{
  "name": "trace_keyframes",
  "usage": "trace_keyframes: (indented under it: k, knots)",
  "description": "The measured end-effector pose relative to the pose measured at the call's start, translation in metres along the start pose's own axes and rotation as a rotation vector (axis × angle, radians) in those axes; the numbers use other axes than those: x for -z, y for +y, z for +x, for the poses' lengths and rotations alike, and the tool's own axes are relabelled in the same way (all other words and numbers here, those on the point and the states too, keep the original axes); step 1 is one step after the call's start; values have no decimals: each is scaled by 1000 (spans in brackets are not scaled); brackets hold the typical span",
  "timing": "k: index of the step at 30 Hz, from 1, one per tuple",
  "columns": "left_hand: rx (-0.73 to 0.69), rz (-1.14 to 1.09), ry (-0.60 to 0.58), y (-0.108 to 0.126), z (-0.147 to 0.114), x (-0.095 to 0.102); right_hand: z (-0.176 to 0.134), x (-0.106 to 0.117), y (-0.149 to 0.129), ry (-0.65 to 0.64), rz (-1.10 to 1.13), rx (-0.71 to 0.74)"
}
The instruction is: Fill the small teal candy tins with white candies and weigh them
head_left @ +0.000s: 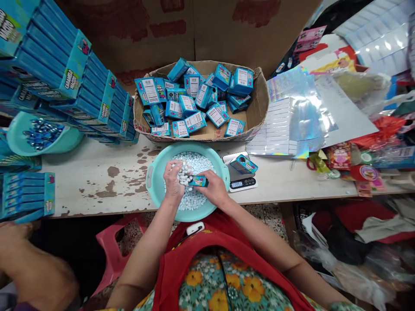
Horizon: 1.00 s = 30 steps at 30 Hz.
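Note:
A turquoise basin (152, 181) full of small white candies (191, 202) stands in front of me on the bench. Over it, my left hand (173, 180) is curled around a handful of the candies. My right hand (214, 189) grips a small blue candy box (198, 181) whose near end meets the candies at my left fingers. Just right of the basin is a digital scale (243, 183) with a lit display. Another blue box (244, 164) lies on the scale's plate.
Behind the basin sits a cut-down carton (259, 116) with many blue boxes. Stacked display trays (74, 82) rise at left, near a bowl of blue-wrapped sweets (73, 142). Shiny sheets (275, 125) and packets (339, 155) cover the right. Another person's arm (35, 268) is at lower left.

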<state>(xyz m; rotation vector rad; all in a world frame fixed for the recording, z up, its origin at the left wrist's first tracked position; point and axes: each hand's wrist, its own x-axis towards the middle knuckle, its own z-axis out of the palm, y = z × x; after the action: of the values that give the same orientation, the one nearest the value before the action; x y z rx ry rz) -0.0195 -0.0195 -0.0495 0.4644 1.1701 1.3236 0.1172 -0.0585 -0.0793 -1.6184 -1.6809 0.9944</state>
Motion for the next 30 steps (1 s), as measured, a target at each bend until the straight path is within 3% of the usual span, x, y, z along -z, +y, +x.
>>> trace_keyframes:
  k: [5,30]
  knots:
    - [-101,-84,34,2,9,-6,2,12,-19,34,10,33]
    - [-68,-30,96,3,14,-23,11,18,-15,51,19,5]
